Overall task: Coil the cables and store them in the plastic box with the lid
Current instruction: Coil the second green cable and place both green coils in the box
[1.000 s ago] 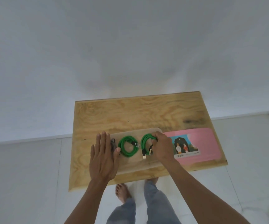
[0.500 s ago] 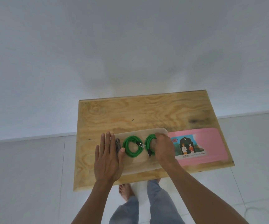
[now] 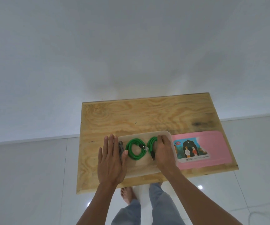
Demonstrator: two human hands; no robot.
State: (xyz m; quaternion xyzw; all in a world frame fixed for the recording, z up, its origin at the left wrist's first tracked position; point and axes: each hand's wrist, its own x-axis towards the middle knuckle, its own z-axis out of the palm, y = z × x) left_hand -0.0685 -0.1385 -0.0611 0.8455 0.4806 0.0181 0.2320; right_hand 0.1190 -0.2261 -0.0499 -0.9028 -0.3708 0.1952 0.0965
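1. The plywood table sits against a white wall; its far half is bare, w/ wide open room behind the box. The near edge runs just below both wrists; white tiled floor shows on the left, right and near sides.
2. The clear plastic box lies low on the table, close to the near edge, long side across the view. Its right end is touching or just beside the pink lid — cannot tell which. The lid lies flat, reaching almost to the table's right edge.
3. Left hand: flat, palm down, fingers straight and close together, over the box's left end. The thumb tip is at the left rim of the left green coil. A grey cable peeks out just right of the fingers, mostly hidden.
4. Right hand: fingers curled down over the right green coil, which lies inside the box at its right end. Grip is on the coil's right side; whether it pinches or only presses, cannot tell.
5. Both green coils lie flat in the box, side by side, nearly touching. Dark plugs show between them; one points toward the near edge.
6. Materials: cables look braided and matte, wound in round loops. Box is translucent w/ rounded corners — the wood grain shows through. Lid is smooth pink plastic w/ a picture label at its left end.
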